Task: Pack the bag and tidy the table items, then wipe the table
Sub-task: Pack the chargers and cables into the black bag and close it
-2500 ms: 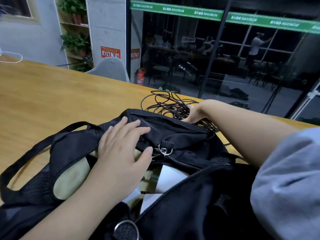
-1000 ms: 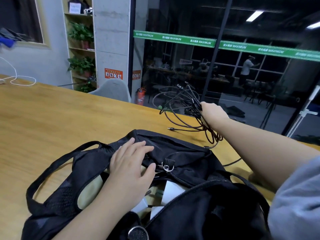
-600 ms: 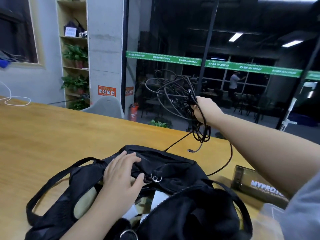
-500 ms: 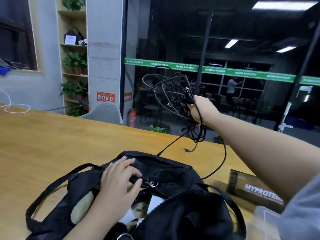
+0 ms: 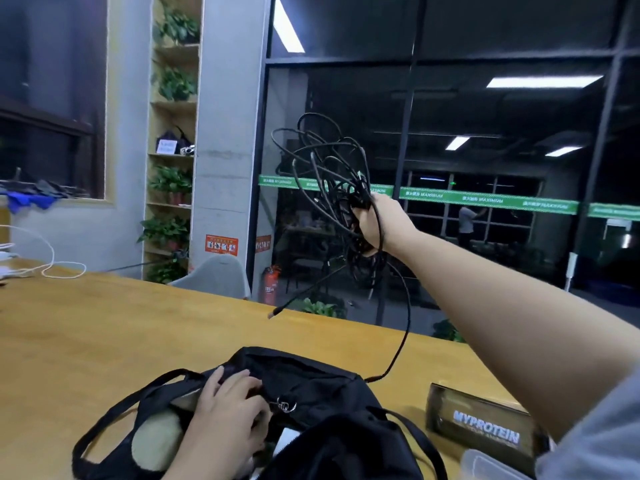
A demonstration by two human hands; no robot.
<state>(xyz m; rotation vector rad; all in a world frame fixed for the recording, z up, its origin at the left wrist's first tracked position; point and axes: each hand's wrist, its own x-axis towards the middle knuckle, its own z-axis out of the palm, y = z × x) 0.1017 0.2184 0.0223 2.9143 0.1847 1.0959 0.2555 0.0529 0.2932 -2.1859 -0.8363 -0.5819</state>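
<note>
A black bag (image 5: 311, 386) lies unzipped on the wooden table (image 5: 104, 334) near the front edge, with a beige item and white papers showing inside. My left hand (image 5: 230, 414) presses down on the bag's top by a metal ring. My right hand (image 5: 379, 225) is raised high above the table, gripping a tangled bundle of black cables (image 5: 325, 171). Loose cable ends hang down, and one strand trails to the table beside the bag.
A dark box (image 5: 481, 424) labelled MYPROTEIN lies right of the bag, with a clear plastic container (image 5: 485, 465) just in front of it. A white cord (image 5: 48, 265) lies at the table's far left. A grey chair (image 5: 218, 277) stands behind the far edge.
My right hand has lifted the cable bundle from the table behind the bag to well above it. My left hand has stayed on the bag. The view has tilted upward.
</note>
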